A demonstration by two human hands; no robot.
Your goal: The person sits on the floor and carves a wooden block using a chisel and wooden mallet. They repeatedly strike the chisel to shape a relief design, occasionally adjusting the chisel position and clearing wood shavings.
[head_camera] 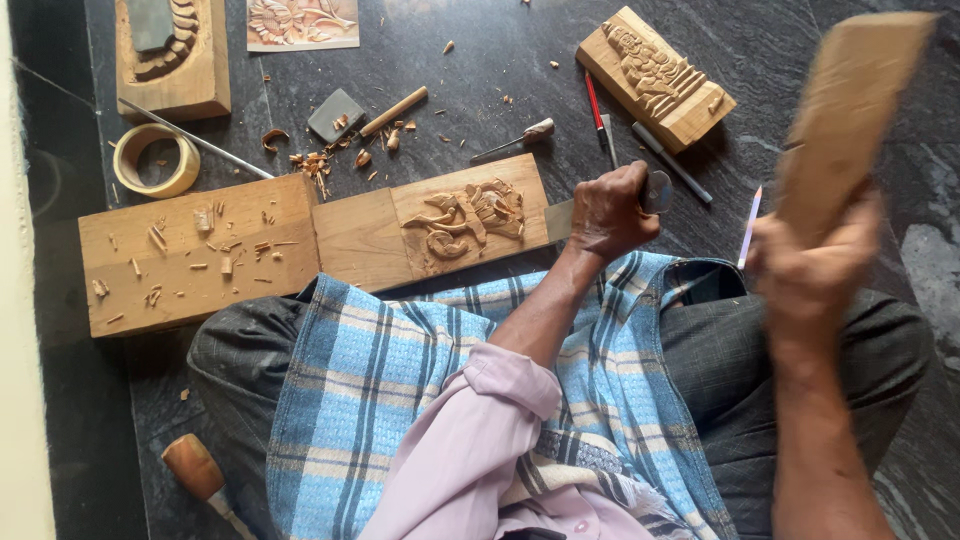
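— What is held in the left hand (612,212)?

— A chisel (655,190) is held tight in it. The fingers are closed around the tool, and only a bit of shiny metal is seen past the knuckles.

— And the right hand (812,272)?

— A flat wooden mallet (850,120) is gripped there, and it is lifted up above that hand (it looks blurry, so its edges cannot be seen well).

— Where is the wood that is being cut?

— A carved wooden block (430,222) is laid just beside the left fist, on the side away from the mallet. A curly shape has been cut into it. Whether the chisel tip touches the block cannot be told, as the tip is hidden.

— What else is seen near the grip?

— A bigger plain board (195,255) with chips on it is set against the far end of the block. Past the left fist, farther from the body, a second carved block (655,75) is laid on the dark stone floor (500,40), with a red pencil (594,103) close by. A roll of tape (155,158) is placed well apart from both hands. The lap is covered by a blue checked cloth (400,380).
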